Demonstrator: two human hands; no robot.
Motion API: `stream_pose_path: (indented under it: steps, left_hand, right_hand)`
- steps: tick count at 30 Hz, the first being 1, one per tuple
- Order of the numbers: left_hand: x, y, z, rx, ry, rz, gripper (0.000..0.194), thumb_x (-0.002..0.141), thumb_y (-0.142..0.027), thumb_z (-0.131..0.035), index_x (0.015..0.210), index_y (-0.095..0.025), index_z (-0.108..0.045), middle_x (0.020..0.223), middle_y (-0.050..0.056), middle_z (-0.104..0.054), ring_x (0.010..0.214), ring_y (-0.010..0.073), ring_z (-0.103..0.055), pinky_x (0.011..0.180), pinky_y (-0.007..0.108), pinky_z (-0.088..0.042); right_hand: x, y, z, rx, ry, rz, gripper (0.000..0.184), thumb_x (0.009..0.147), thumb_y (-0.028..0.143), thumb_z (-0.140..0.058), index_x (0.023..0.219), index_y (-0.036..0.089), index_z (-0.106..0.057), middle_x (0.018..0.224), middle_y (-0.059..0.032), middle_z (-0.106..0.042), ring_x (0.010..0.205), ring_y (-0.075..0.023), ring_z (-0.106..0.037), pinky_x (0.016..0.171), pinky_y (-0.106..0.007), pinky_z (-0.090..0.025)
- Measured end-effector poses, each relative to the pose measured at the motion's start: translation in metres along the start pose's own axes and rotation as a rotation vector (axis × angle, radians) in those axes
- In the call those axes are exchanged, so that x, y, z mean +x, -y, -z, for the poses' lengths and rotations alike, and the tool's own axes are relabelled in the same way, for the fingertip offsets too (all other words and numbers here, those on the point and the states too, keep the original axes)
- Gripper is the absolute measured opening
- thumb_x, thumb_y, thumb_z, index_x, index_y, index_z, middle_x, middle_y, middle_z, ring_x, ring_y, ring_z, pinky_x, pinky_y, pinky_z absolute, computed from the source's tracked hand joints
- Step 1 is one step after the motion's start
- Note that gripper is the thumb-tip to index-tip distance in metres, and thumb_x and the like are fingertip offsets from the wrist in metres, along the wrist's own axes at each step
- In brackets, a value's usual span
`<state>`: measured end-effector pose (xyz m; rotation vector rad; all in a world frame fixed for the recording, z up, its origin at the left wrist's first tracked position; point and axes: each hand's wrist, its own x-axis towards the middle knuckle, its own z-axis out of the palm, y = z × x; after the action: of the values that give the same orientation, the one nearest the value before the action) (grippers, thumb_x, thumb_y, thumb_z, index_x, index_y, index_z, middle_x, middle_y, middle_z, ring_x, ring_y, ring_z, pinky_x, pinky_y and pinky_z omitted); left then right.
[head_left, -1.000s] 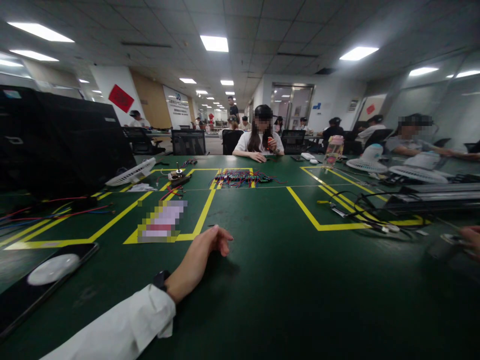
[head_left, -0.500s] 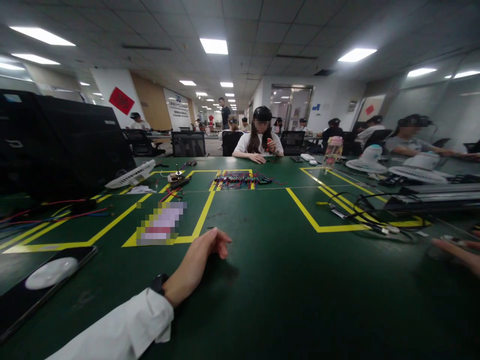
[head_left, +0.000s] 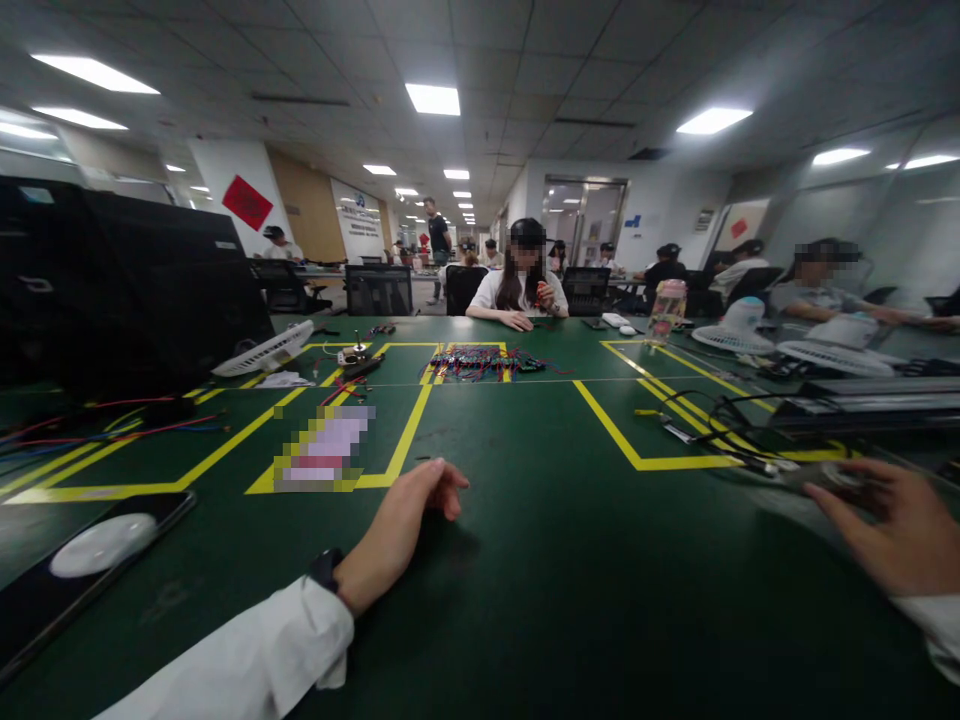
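Observation:
My left hand (head_left: 409, 510) rests on its side on the green table (head_left: 570, 580), fingers curled in loosely with nothing showing in them. It lies just right of a yellow taped box and a blurred-out card (head_left: 326, 450). A white sleeve and a dark wristband cover that arm. My right hand (head_left: 896, 525) reaches in from the right edge, its fingers pinched around a small grey object (head_left: 821, 477) that is smeared by motion. Black cables (head_left: 720, 420) lie just beyond it.
A phone (head_left: 90, 560) lies at the near left, with red and blue wires behind it. A black case (head_left: 127, 290) and a white fan (head_left: 262, 350) stand at the left. A bundle of coloured wires (head_left: 480, 360) sits mid-table. A person (head_left: 517, 285) sits opposite; others sit at the right.
My right hand has come in from the right edge toward the table's middle, carrying the small grey object. My left hand has stayed where it was.

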<state>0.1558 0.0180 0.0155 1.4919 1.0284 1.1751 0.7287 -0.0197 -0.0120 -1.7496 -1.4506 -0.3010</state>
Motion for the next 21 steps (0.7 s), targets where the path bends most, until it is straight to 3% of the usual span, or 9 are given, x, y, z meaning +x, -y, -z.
stream_pose_path:
  steps: [3, 6, 10, 14, 18, 21]
  left_hand:
    - [0.001, 0.000, 0.000, 0.025, 0.001, -0.006, 0.050, 0.095, -0.056, -0.041, 0.086, -0.017, -0.070, 0.065, 0.001, -0.066, 0.064, 0.0176, -0.061, 0.066, 0.031, -0.047]
    - [0.000, -0.002, 0.000, 0.069, -0.001, -0.011, 0.048, 0.096, -0.055, -0.040, 0.087, -0.018, -0.070, 0.066, 0.001, -0.066, 0.065, 0.0178, -0.061, 0.067, 0.031, -0.047]
    - [-0.006, -0.010, -0.002, 0.154, -0.001, -0.013, 0.037, 0.094, -0.050, -0.050, 0.086, -0.020, -0.071, 0.067, -0.001, -0.065, 0.068, 0.0179, -0.060, 0.067, 0.029, -0.045]
    - [-0.012, -0.016, -0.008, 0.236, 0.024, -0.047, 0.023, 0.089, -0.043, -0.061, 0.086, -0.023, -0.072, 0.076, 0.000, -0.068, 0.075, 0.0194, -0.061, 0.071, 0.030, -0.046]
    - [-0.015, -0.020, -0.020, 0.341, 0.100, -0.183, 0.023, 0.090, -0.039, -0.061, 0.105, -0.027, -0.073, 0.105, 0.005, -0.072, 0.095, 0.0230, -0.063, 0.088, 0.036, -0.048]
    - [-0.013, -0.024, -0.035, 0.318, 0.144, -0.232, 0.026, 0.091, -0.039, -0.059, 0.110, -0.028, -0.073, 0.109, 0.006, -0.070, 0.097, 0.0226, -0.063, 0.092, 0.038, -0.049]
  right_hand:
    - [-0.022, 0.091, -0.028, 0.247, 0.058, 0.239, 0.045, 0.087, 0.043, -0.068, 0.122, 0.020, -0.052, 0.118, -0.0157, -0.056, 0.102, -0.0232, -0.061, 0.092, -0.041, -0.052]
    - [-0.052, 0.179, -0.054, 0.444, 0.166, 0.514, 0.039, 0.091, 0.029, -0.062, 0.127, 0.024, -0.047, 0.124, -0.0108, -0.052, 0.115, -0.0216, -0.054, 0.099, -0.041, -0.050]
    - [-0.083, 0.266, -0.071, 0.703, 0.405, 0.621, 0.041, 0.091, 0.012, -0.053, 0.128, 0.024, -0.043, 0.121, -0.0088, -0.051, 0.114, -0.0164, -0.051, 0.099, -0.034, -0.048]
    - [-0.095, 0.301, -0.078, 0.809, 0.651, 0.544, 0.041, 0.083, 0.007, -0.052, 0.122, 0.021, -0.048, 0.114, -0.0072, -0.052, 0.103, -0.0145, -0.051, 0.092, -0.030, -0.047]
    - [-0.096, 0.299, -0.083, 0.826, 0.670, 0.492, 0.040, 0.081, 0.009, -0.055, 0.119, 0.019, -0.051, 0.112, -0.0070, -0.052, 0.099, -0.0146, -0.051, 0.088, -0.029, -0.047]
    - [-0.097, 0.295, -0.086, 0.829, 0.645, 0.477, 0.047, 0.081, 0.010, -0.058, 0.125, 0.021, -0.048, 0.115, -0.0061, -0.052, 0.100, -0.0141, -0.052, 0.088, -0.028, -0.047]
